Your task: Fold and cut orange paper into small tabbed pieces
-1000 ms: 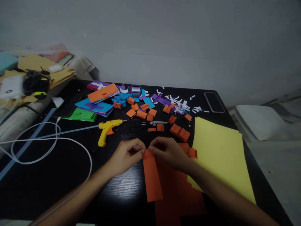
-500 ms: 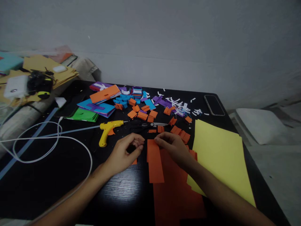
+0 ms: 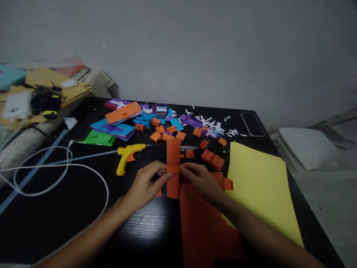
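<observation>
An orange paper strip (image 3: 173,156) with a crease across it stands lengthwise between my hands, above the black table (image 3: 145,223). My left hand (image 3: 149,182) pinches its left edge between thumb and fingers. At the right edge, my right hand (image 3: 199,180) grips the strip near the crease, its fingertips partly hidden behind the paper. Under my right forearm lies a larger orange paper sheet (image 3: 206,227). Small folded orange paper pieces (image 3: 212,159) are scattered beyond my hands. Scissors (image 3: 189,148) lie behind the strip, partly covered by it.
A yellow glue gun (image 3: 126,158) lies left of my hands, near a looped white cable (image 3: 107,186). Yellow paper sheets (image 3: 259,186) are stacked at the right, with a phone (image 3: 253,124) beyond. Folded colored paper packets (image 3: 124,113) and white scraps (image 3: 208,123) lie at the back.
The orange strip has moved left and up off the larger sheet and now shows a crease. My left hand, earlier apart from it, now holds it too.
</observation>
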The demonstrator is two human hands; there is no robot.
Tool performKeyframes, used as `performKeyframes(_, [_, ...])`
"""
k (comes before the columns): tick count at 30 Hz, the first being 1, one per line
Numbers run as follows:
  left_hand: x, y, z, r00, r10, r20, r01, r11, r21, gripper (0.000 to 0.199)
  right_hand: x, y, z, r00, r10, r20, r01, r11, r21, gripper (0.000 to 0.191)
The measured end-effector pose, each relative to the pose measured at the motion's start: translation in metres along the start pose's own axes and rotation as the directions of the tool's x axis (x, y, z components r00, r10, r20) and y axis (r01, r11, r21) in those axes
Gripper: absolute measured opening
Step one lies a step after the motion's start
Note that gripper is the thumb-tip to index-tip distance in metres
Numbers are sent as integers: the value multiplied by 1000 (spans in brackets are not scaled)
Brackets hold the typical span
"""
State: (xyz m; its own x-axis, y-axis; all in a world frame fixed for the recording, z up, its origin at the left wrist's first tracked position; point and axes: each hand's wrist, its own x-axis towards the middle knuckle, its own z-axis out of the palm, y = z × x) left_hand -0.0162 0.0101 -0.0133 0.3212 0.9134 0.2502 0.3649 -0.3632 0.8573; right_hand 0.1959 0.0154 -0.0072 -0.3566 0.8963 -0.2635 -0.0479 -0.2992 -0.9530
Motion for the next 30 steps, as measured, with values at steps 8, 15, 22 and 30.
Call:
performKeyframes(8, [-3,2,6,979,-202,-26,191,954,-230,18,-4,-2,5,995,-86,-47,84,995,-54,23])
performKeyframes(15, [-4,7,9,973,-193,-129,156,956,-250,14,-6,2,9,974,-160,-160,148,985,-88,27])
performKeyframes(22, [-5,7,6,983,-156,-97,133,968,-211,12,-8,0,7,953,-260,-158,219,946,-239,13])
performKeyframes(30, [-5,10,2,989,-51,-139,33,992,-125,14,-11,-2,7,945,-295,-143,257,938,-235,17])
